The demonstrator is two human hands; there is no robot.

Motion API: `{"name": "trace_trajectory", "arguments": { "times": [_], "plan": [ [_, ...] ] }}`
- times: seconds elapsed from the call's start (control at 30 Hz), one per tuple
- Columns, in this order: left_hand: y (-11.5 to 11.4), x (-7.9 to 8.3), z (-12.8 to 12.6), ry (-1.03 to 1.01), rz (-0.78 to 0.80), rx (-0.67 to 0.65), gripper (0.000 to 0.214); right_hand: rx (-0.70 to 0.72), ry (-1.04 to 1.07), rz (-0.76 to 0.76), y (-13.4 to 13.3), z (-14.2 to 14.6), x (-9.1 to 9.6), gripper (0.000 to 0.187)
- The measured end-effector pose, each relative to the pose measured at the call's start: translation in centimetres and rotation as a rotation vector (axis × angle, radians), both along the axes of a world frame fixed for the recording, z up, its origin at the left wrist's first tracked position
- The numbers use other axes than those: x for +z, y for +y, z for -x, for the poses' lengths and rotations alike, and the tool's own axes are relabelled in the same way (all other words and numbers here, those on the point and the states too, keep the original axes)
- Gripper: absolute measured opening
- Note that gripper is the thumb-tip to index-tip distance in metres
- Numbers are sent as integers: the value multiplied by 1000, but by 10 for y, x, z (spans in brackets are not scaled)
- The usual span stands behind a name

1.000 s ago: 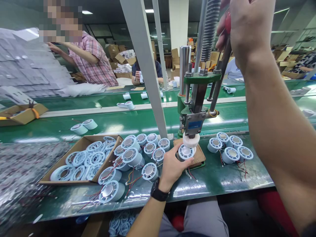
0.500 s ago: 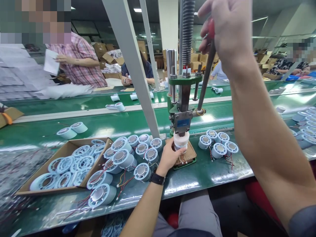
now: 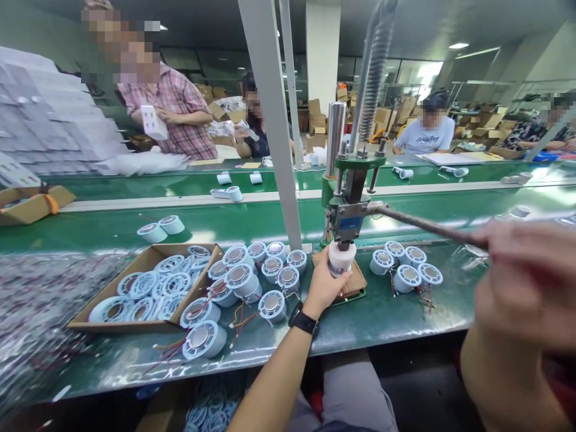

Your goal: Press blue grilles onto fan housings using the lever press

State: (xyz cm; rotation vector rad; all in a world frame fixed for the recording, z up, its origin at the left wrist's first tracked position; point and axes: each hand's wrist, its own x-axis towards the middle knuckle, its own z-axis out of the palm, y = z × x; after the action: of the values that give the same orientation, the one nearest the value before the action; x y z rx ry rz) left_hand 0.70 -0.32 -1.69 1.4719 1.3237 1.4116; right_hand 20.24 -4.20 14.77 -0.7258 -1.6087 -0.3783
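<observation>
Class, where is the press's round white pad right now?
In the head view, the round white pad is just right of centre, at the press's lower end, directly above the part held by the left hand.

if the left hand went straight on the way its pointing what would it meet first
Most likely the light blue round unit under the white press pad; the left hand is touching it at the side. What lies right behind is unclear, as depth is hard to judge.
</observation>
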Motion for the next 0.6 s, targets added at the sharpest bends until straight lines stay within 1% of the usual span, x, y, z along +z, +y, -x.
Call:
{"name": "trace_trajectory", "arguments": {
  "times": [0.03,0.07,0.1,0.13,0.17,0.2,0.23,0.27,0.33,0.4,0.47,0.5,0.53,0.57,0.6],
  "plan": [
    [0,-1,0,-8,-13,-7,73,18,38,-65,21,1,28,28],
    [1,-2,1,-16,-28,-14,70,76,38,-83,44,6,56,20],
    [2,-3,1,-24,-42,-20,65,114,15,-50,66,14,84,20],
    [3,-4,1,-32,-56,-24,60,105,-49,27,88,24,107,23],
    [4,-4,1,-40,-70,-26,55,73,-103,116,107,35,125,29],
    [4,-5,2,-47,-83,-26,52,56,-131,162,123,46,138,37],
    [5,-6,2,-54,-96,-26,49,35,-150,196,137,55,145,46],
    [5,-7,2,-61,-107,-29,48,20,-155,214,147,62,148,54],
    [5,-8,2,-74,-124,-34,47,11,-154,221,160,68,146,65],
    [5,-10,2,-82,-130,-32,45,21,-168,231,165,65,145,74],
    [6,-12,3,-88,-120,0,41,48,-195,239,163,57,144,79],
    [7,-13,3,-90,-110,26,39,64,-198,233,158,52,140,76],
    [8,-15,2,-91,-101,55,38,82,-184,219,151,48,133,71],
    [10,-16,2,-93,-93,81,39,106,-146,201,140,44,121,63],
    [11,-17,2,-94,-89,101,39,138,-75,189,127,42,103,56]
  ]
}}
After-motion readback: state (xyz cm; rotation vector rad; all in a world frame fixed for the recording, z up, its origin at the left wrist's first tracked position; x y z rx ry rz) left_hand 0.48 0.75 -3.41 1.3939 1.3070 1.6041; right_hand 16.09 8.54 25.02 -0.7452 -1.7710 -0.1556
